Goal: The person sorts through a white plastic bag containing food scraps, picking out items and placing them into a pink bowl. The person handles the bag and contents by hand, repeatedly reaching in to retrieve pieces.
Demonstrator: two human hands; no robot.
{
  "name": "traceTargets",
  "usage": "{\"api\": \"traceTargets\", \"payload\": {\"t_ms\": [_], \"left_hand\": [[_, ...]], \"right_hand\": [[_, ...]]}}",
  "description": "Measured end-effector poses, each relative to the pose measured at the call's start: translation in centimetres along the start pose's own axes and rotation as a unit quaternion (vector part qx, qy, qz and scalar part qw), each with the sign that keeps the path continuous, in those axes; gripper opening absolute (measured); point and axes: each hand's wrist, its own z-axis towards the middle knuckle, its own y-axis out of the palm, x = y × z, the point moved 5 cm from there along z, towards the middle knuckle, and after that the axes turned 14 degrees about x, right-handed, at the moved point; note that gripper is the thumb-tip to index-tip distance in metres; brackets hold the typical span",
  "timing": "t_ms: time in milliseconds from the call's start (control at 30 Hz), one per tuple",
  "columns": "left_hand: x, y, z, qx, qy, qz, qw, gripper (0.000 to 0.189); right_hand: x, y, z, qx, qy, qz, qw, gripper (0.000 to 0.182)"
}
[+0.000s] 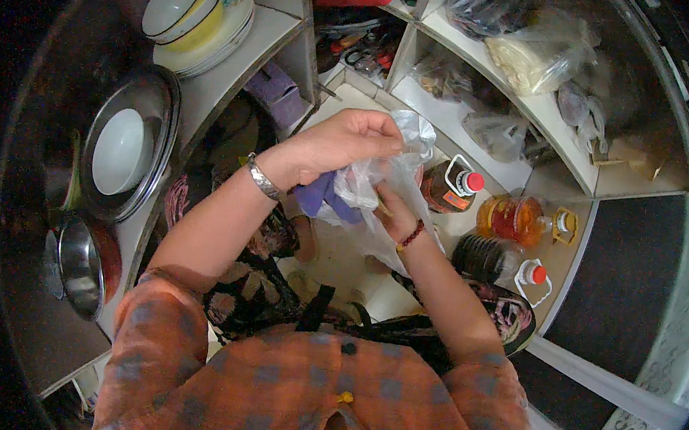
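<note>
My left hand (349,140), with a silver bracelet at its wrist, pinches the upper part of a translucent plastic bag (411,160). A purple cloth (322,195) hangs below its palm. Lower and to the right, my right hand (396,214), wearing a beaded bracelet, reaches into or behind the bag, its fingertips partly hidden by the plastic. Whether those fingers grip anything cannot be seen. A jug of dark liquid with a red cap (447,185) stands just right of the bag.
Jugs of amber liquid (506,219) and dark liquid (485,258) lie or lean at the right. Bowls (179,11), plates (237,40), metal trays (167,137) and a steel pot (81,268) occupy the left shelf. Bagged goods (535,54) fill right shelves; a purple box (278,93) sits beneath the left shelf.
</note>
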Motion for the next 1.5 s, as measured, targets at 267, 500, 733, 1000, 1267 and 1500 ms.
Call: {"api": "traceTargets", "payload": {"t_ms": [267, 500, 733, 1000, 1267, 1500], "left_hand": [[3.6, -1.3, -1.4, 0.012, 0.047, 0.013, 0.999, 0.014], [3.6, 0.4, -2.5, -0.041, 0.069, 0.067, 0.995, 0.015], [3.1, 2.3, -2.4, -0.102, 0.069, 0.064, 0.99, 0.012], [0.9, 5.3, -1.9, -0.113, 0.033, -0.005, 0.993, 0.009], [1.8, 2.6, -0.3, -0.043, 0.053, -0.035, 0.997, 0.012], [4.3, -1.3, -1.3, 0.065, 0.103, 0.039, 0.992, 0.014]], "right_hand": [[-7.7, 2.7, -3.0, -0.009, -0.207, -0.586, 0.783, 0.037], [-11.2, 2.4, -7.0, 0.1, -0.156, -0.687, 0.703, 0.043], [-8.5, -0.6, -2.8, 0.093, -0.256, -0.68, 0.681, 0.03], [-3.8, 2.3, -0.6, 0.053, -0.311, -0.631, 0.709, 0.027], [-4.1, 2.9, -0.8, 0.068, -0.369, -0.586, 0.718, 0.024], [-10.2, 6.4, -3.2, -0.006, -0.375, -0.667, 0.644, 0.016]]}}
